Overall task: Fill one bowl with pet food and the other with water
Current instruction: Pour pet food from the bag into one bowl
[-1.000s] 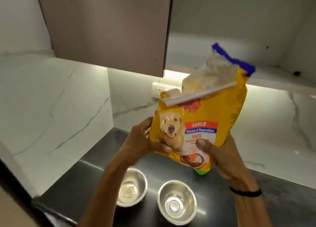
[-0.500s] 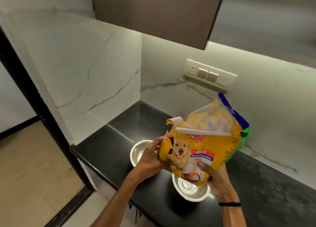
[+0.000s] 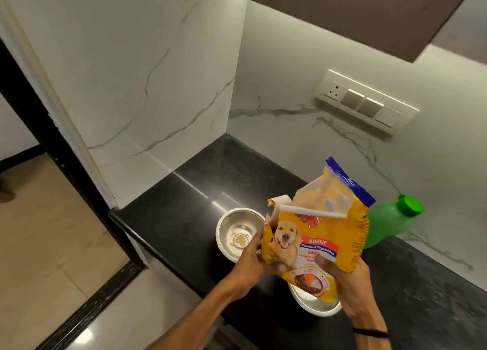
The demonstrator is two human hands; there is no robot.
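A yellow plastic pet food bag (image 3: 321,239) with a dog photo and a blue top edge is being held up in the lower right of the frame, clear of the counter. It's being kept roughly upright, with the torn-open top pointing up and a white strip folded across the front.

The bag's left edge is being gripped by the left hand (image 3: 253,262), fingers curled round it just beside the dog's face. The bottom right corner is being gripped by the right hand (image 3: 347,286), thumb pressed flat on the front and the other fingers wrapped behind, out of sight. A thin black wristband (image 3: 370,332) is being worn on that wrist.

2 round steel bowls are being kept on the black polished countertop (image 3: 210,181) right under the bag. The left bowl (image 3: 224,223) is sitting just above the left hand, with a few tan specks showing at its bottom. The right bowl (image 3: 316,311) is being mostly hidden by the bag, so its contents can't be told.

A green plastic bottle (image 3: 382,225) with a green cap is being partly covered by the bag's right side, standing against the white marble wall (image 3: 131,73). A cream switch plate (image 3: 366,103) is mounted on that wall at the upper right.
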